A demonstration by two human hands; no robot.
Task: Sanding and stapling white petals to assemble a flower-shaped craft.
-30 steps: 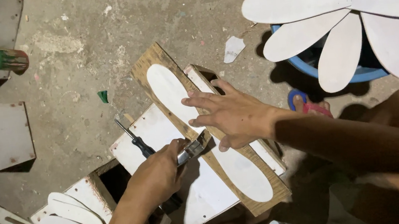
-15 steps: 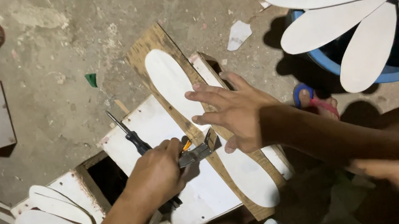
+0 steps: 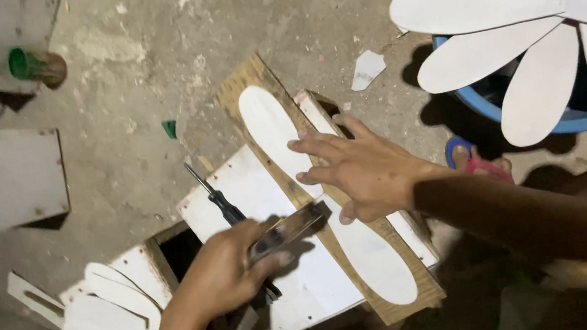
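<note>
Since half a second ago your left hand (image 3: 228, 272) has lifted the metal tool (image 3: 288, 230) slightly; its blurred tip now hangs just at 8 o'clock of your right hand (image 3: 361, 172). That left hand is closed around the tool; what kind it is cannot be made out. Your right hand lies flat, fingers spread, on the board (image 3: 251, 81) and its white petal (image 3: 267, 124). A screwdriver (image 3: 218, 199) lies at 10 o'clock of your left hand, partly hidden.

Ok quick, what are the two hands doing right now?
Left hand: closed around a metal tool.
Right hand: open, fingers spread, pressing flat on the wooden board with the white petal shape.
</note>
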